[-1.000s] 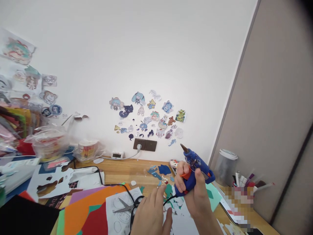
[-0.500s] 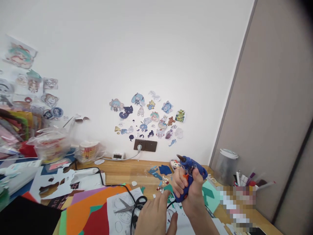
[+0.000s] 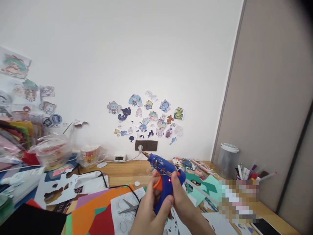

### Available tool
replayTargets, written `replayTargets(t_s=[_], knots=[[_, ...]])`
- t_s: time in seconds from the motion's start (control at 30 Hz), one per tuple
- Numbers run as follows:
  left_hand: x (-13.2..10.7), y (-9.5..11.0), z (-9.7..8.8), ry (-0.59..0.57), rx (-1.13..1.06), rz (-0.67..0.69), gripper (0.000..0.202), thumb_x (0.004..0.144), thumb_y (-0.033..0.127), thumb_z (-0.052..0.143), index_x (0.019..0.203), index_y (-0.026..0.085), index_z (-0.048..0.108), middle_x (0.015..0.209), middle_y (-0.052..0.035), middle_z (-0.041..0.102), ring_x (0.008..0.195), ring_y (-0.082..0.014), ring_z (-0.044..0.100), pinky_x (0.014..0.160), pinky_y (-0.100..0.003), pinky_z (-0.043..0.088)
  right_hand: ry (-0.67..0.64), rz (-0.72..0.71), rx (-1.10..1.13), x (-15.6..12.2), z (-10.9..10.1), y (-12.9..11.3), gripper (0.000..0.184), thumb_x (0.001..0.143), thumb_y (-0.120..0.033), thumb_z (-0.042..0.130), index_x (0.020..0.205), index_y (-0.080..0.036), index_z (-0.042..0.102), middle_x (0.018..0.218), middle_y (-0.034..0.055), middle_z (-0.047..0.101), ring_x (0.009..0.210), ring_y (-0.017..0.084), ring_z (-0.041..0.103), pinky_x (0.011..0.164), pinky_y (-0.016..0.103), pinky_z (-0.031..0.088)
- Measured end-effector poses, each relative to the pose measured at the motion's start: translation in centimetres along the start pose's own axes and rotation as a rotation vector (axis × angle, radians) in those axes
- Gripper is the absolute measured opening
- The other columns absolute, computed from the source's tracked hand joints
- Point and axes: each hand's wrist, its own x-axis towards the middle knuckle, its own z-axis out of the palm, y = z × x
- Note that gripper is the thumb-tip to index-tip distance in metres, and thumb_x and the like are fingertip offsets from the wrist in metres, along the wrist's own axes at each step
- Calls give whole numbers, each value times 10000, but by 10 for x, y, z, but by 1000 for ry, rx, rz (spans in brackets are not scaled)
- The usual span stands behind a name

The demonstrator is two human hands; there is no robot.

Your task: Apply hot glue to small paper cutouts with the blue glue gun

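A blue hot glue gun [image 3: 160, 163] is held up over the desk between both hands. Its metal nozzle points up and left toward the wall, and a small red light glows on its side. My left hand [image 3: 148, 209] is closed around the handle, with fingers near the orange trigger [image 3: 158, 183]. On the other side, my right hand [image 3: 183, 204] grips the body, its thumb just right of the light. A whitish glue stick [image 3: 201, 188] sticks out behind the gun. Below and left lie scissors [image 3: 128, 207], partly hidden by my left hand, on a sheet with pencil drawings [image 3: 119, 220].
Coloured sheets, including orange [image 3: 81, 213] and black [image 3: 31, 220] ones, cover the front left. A black cord [image 3: 117, 186] crosses the desk. A clear tub [image 3: 228, 160] and a pen holder [image 3: 247, 184] stand at the right. Paper cut-outs [image 3: 153, 116] hang above the wall socket [image 3: 146, 145].
The glue gun has moved left and tipped toward level. My left hand, apart from it before, now holds its handle; my right hand has shifted back. A red light now shows.
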Motion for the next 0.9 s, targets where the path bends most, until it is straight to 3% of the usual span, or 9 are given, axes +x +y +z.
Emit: replayTargets(t_s=[0.1,0.2,0.3,0.43,0.53,0.63,0.7,0.8,0.9], knots=[[2,6,-3,6,-193,-52,632,809,456,490,1284,163,193,702,3,567,459,-113,514,478,-256,439,-223,94,-149,3,-5,-7,492,813,-621,377,1092,-243,522,573,-23,515,370,86,421,308,174,336],[6,15,-12,71,-253,6,513,787,422,552,1162,162,317,708,0,591,570,-137,578,615,-282,474,-363,-59,-42,9,-13,-26,587,738,-629,507,1153,-215,503,738,31,564,586,135,508,500,242,445],[9,25,-24,84,-275,36,406,773,359,595,1069,167,395,771,-29,627,680,-144,595,680,-264,456,-315,-105,119,9,-24,-49,729,614,-588,665,1213,-227,459,1082,106,528,924,233,525,793,374,434],[13,33,-37,74,-376,63,312,780,374,579,983,189,431,632,27,564,498,-89,522,508,-208,413,-323,-160,21,-5,-40,-73,882,451,-710,664,1176,-225,528,973,107,575,797,263,569,685,403,471],[17,38,-43,74,-377,69,314,798,431,539,981,215,404,581,54,523,402,-74,466,410,-188,374,-131,-210,-471,-20,-43,-85,594,639,-583,650,1131,-256,589,856,104,666,776,269,626,669,379,508],[17,46,-48,85,-285,65,315,775,423,574,948,206,425,618,28,571,439,-89,516,425,-190,404,74,-479,-972,-26,-37,-93,207,754,-371,623,941,-314,693,768,48,718,702,228,667,564,275,536],[16,52,-50,114,-232,51,320,759,404,598,944,191,448,641,5,602,484,-102,554,447,-186,412,155,-654,-1124,-26,-33,-93,179,760,-337,622,922,-338,698,778,5,726,654,196,675,533,233,540],[14,56,-51,162,-184,55,316,752,385,610,942,179,463,649,-11,628,505,-114,574,478,-195,430,222,-752,-1196,-23,-30,-90,217,777,-320,618,986,-332,676,809,-9,725,666,177,675,569,234,544],[14,53,-52,204,-188,87,311,753,414,603,907,176,477,634,-18,642,520,-126,590,521,-216,460,34,-785,-1192,-20,-36,-91,257,797,-284,601,1046,-325,648,745,-3,712,645,170,654,587,273,528]])
